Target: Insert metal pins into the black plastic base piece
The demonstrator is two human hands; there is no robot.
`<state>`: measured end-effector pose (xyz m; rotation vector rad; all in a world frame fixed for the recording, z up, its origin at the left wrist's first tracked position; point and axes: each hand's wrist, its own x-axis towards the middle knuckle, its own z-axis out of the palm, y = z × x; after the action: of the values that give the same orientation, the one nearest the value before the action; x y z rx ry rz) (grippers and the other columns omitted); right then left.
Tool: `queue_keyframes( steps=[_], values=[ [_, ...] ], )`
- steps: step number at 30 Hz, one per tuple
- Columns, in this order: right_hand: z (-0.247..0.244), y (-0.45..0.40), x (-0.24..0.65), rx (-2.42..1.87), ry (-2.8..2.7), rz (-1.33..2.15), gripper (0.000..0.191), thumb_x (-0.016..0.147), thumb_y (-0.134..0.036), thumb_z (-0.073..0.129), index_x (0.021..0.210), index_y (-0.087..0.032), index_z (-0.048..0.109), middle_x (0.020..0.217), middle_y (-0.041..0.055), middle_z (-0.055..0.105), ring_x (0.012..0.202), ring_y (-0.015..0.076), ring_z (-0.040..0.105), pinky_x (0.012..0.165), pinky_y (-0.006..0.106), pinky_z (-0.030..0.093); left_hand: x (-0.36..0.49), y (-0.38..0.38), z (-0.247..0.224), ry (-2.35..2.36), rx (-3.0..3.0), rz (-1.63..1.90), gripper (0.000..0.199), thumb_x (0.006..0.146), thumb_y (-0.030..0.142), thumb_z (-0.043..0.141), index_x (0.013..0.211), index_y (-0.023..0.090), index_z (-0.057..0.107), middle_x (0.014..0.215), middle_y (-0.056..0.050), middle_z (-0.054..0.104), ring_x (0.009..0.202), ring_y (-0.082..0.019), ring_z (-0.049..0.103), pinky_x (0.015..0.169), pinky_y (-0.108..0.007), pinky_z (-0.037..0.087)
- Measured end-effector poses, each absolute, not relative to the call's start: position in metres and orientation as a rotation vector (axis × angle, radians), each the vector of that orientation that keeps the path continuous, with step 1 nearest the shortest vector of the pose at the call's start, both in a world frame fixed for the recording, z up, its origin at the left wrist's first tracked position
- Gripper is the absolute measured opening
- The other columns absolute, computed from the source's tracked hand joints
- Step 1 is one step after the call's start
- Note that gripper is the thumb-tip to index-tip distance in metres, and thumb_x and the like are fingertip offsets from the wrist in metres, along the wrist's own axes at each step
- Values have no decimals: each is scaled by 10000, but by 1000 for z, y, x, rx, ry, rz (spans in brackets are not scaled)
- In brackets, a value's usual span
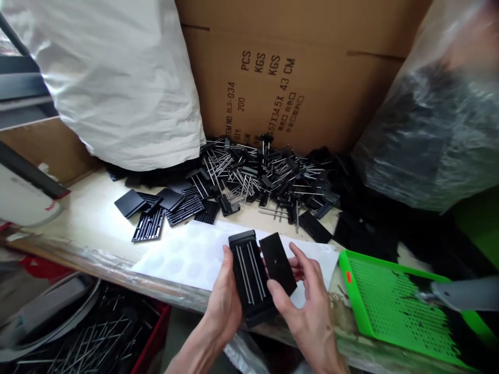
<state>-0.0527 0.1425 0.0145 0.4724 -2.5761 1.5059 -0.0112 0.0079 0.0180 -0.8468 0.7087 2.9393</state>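
Observation:
My left hand (224,304) is closed around a black plastic holder (249,278) with two metal rods running along its open face. It is held tilted above the table's front edge. In my right hand (306,296) is a flat black rectangular plate (277,262), gripped between thumb and fingers just right of the holder. The plate's smooth side faces me, and a narrow gap shows between its upper part and the holder. Behind both hands lies a white sheet of round stickers (183,254).
A heap of black parts with metal rods (249,176) covers the table's back. Loose black plates (148,224) lie left. A green perforated basket (390,296) sits right. White sack (128,88), cardboard box (312,31) and clear plastic bag (436,140) stand behind. A bin of rods (86,337) is below left.

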Motion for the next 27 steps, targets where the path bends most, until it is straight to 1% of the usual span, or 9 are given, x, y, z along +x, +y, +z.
queue_keyframes(
  steps=[3, 10, 13, 18, 24, 27],
  values=[
    [14, 139, -52, 518, -2497, 1294, 639, 811, -421, 646, 1384, -227, 440, 1037, 68, 543, 915, 212, 563, 818, 393, 529, -11, 8, 19, 695, -885, 2960, 638, 873, 652, 473, 1223, 139, 615, 1099, -137, 698, 1061, -285, 650, 999, -410, 488],
    [9, 135, -46, 559, -2463, 1177, 659, 822, -398, 640, 1407, -208, 403, 1020, 78, 533, 902, 220, 570, 770, 375, 550, -12, 11, 18, 595, -911, 2980, 664, 854, 669, 490, 1264, 157, 597, 1171, -134, 677, 1159, -300, 601, 1061, -437, 442],
    [1, 129, -35, 601, -2473, 1166, 696, 815, -364, 641, 1436, -215, 365, 1073, 99, 527, 973, 245, 569, 796, 392, 557, -13, 13, 18, 561, -889, 2973, 701, 849, 696, 464, 1254, 142, 604, 1169, -143, 676, 1165, -305, 596, 1068, -443, 437],
    [-9, 119, -25, 673, -2455, 1143, 741, 818, -313, 640, 1471, -205, 307, 1171, 135, 506, 1067, 269, 548, 858, 431, 554, -11, 17, 14, 557, -902, 2956, 681, 864, 666, 476, 1253, 121, 602, 1152, -150, 683, 1149, -295, 607, 1076, -422, 431],
    [-10, 113, -21, 683, -2489, 1114, 759, 815, -300, 630, 1483, -194, 287, 1173, 138, 503, 1091, 275, 532, 886, 447, 546, -7, 17, 9, 604, -973, 2947, 685, 875, 669, 451, 1239, 112, 613, 1157, -146, 682, 1157, -279, 602, 1083, -385, 426],
    [-12, 110, -19, 658, -2511, 1092, 752, 817, -308, 627, 1482, -196, 293, 1145, 131, 499, 1074, 275, 531, 874, 452, 549, -7, 17, 8, 618, -993, 2955, 688, 874, 669, 453, 1255, 116, 604, 1182, -141, 671, 1174, -273, 591, 1084, -371, 426]
  ],
)
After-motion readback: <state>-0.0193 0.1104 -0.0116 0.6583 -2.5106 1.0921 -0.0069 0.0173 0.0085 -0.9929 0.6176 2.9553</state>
